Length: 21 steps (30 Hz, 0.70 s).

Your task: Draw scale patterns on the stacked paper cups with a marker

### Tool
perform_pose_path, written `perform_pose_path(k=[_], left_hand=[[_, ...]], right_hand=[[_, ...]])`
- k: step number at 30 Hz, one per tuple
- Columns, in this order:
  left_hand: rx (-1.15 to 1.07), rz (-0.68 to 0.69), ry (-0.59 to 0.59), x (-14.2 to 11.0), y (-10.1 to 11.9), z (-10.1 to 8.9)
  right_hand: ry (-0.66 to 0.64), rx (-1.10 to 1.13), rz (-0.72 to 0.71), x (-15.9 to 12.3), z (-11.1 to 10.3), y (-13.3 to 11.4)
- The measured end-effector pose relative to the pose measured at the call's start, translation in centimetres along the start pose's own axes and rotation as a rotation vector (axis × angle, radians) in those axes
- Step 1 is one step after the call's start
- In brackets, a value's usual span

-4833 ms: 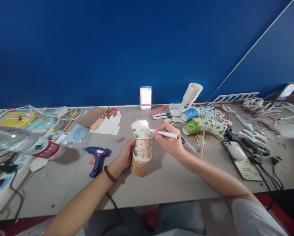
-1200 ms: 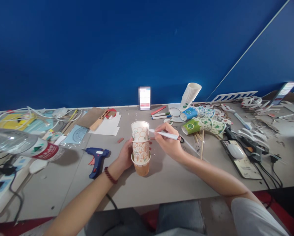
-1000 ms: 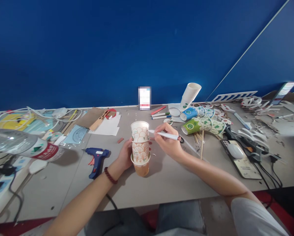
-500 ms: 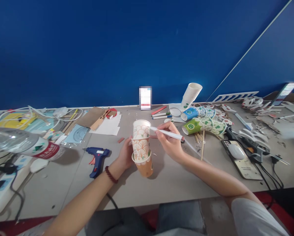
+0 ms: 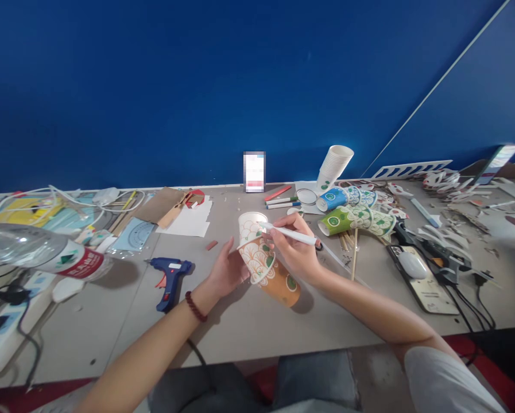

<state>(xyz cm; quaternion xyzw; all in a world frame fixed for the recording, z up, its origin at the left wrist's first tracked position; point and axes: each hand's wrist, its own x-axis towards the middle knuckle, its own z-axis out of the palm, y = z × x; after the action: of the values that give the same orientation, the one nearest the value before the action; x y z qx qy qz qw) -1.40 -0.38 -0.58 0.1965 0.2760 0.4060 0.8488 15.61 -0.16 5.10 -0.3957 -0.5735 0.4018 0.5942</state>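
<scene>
Over the grey tabletop [image 5: 248, 331], a stack of patterned paper cups [image 5: 257, 259] tilts, its orange base down toward my right. My left hand [image 5: 227, 271] is spread at its side, thumb clear of it. My right hand [image 5: 298, 255] is clamped on a white marker [image 5: 293, 233], tip at the stack's pale upper wall.

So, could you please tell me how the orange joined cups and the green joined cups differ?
The orange cups are at the person's hands, with the right hand holding a pen against them, while the green cups lie on the table. The orange cups have mostly orange curved lines; the green cups have green ones. Both are bent rows of patterned paper cups, each with one solid-coloured end cup.
</scene>
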Motion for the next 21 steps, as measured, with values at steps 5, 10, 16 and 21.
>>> perform_pose_path(k=[5, 10, 16, 21], left_hand=[[0.091, 0.088, -0.075, 0.04, -0.44, -0.04], [0.115, 0.095, -0.127, -0.11, -0.29, 0.28], [0.166, 0.14, -0.054, -0.29, -0.09, 0.31], [0.187, 0.134, -0.06, -0.33, -0.02, 0.24]], right_hand=[[-0.019, 0.018, 0.052, 0.33, -0.15, -0.21], [-0.007, -0.059, 0.037, 0.51, -0.59, -0.12], [-0.016, -0.128, 0.012, 0.36, -0.67, 0.0], [-0.007, -0.167, 0.01, 0.44, -0.65, -0.2]])
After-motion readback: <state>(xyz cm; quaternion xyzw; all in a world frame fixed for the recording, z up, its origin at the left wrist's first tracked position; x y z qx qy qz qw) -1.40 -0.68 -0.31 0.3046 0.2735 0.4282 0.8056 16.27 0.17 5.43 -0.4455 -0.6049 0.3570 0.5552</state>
